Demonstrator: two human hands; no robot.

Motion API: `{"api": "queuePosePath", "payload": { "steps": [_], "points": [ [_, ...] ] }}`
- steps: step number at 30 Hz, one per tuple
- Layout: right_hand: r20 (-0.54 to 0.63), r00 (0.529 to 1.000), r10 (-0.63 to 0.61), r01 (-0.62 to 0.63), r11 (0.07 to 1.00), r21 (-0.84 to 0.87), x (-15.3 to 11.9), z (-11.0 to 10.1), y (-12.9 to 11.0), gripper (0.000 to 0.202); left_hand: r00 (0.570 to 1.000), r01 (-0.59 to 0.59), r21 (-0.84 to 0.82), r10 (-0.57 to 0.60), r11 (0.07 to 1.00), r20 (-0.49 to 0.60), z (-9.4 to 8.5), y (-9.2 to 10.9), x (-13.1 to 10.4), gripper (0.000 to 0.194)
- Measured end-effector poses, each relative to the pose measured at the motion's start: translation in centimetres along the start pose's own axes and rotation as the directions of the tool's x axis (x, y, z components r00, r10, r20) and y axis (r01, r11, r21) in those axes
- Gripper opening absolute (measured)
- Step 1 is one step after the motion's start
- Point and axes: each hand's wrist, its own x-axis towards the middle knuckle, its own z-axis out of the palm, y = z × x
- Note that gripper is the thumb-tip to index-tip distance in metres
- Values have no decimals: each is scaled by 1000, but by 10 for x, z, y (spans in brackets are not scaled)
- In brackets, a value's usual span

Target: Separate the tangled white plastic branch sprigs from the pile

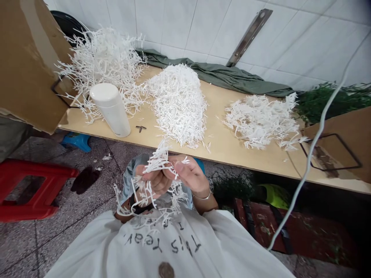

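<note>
My left hand (158, 182) is closed around a bunch of white branching plastic sprigs (158, 160), low in front of the table's near edge. Close beside it, my right hand (191, 174) pinches a small white sprig (184, 160) between thumb and fingers. More white sprigs (145, 193) dangle below my left hand and over my lap and shirt. Just beyond my hands, a dense heap of short white sprigs (179, 104) lies on the table (216, 144). A looser pile of long branching sprigs (107, 61) stands at the back left, and a flatter pile (261, 121) at the right.
A white bottle (111, 110) stands near the table's front edge beside several small dark pieces (140, 128). Cardboard boxes (29, 65) flank the table. A pale cable (314, 143) crosses the right side. On the floor at left is a red stool (58, 173).
</note>
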Motion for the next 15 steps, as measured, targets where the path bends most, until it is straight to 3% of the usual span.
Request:
{"api": "queuePosePath", "payload": {
  "steps": [3, 6, 7, 9, 11, 12, 13, 15],
  "points": [
    [73, 996, -44, 46, 998, -33, 1, -2, -2, 37, 999, -38, -67, 41, 997, 33, 4, -1, -4, 76],
    [28, 990, -138, 141, 974, -178, 1, -3, 6, 42, 998, -34, -97, 40, 995, 56, 10, 3, -4, 75],
    [0, 980, -198, 188, 929, -318, 1, -3, 9, 42, 997, -25, -102, 32, 995, 69, 12, 5, -3, 75],
    [-37, 923, -383, 273, 720, -638, 0, -6, 16, 39, 995, 14, -98, -4, 995, 100, 20, 12, 0, 71],
    [-78, 833, -548, 242, 488, -839, -6, -11, 19, 35, 988, 93, -74, -82, 993, 134, 29, 17, 4, 61],
    [-120, 802, -585, 182, 430, -884, -10, -15, 17, 35, 980, 142, -56, -132, 988, 148, 33, 19, 6, 55],
    [-156, 804, -574, 111, 402, -909, -16, -20, 14, 36, 970, 190, -35, -182, 981, 160, 36, 20, 7, 49],
    [-190, 871, -454, -20, 354, -935, -28, -33, -2, 36, 955, 241, -5, -236, 971, 177, 39, 24, 6, 43]
  ]
}}
